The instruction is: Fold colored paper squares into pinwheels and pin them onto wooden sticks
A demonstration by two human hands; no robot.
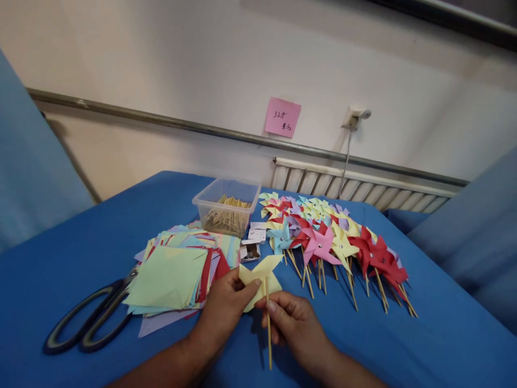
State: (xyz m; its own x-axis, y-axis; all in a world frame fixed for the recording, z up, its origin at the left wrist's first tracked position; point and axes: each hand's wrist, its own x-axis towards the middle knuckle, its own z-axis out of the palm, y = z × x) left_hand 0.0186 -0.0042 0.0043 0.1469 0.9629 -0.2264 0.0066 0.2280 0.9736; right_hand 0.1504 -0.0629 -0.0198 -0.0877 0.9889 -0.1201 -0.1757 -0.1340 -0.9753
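Works over a blue cloth [388, 355] across the lower frame, below a pale wall [181, 59] and metal pipe [177, 123]. Holds a yellow pinwheel [275, 283] at lower centre, pinching its paper [271, 263] in the left hand [226, 302] and its stick [269, 345] in the right hand [297, 321]. Has the far edge near mid-frame, paper pile [165, 277] and scissors [125, 282] at lower left, other pinwheels [319, 245] right of centre, room to move at lower right.

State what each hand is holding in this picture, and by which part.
The left hand holds a pale yellow paper pinwheel by its left-side paper blades; the right hand holds its thin stick partway along, just below the paper.
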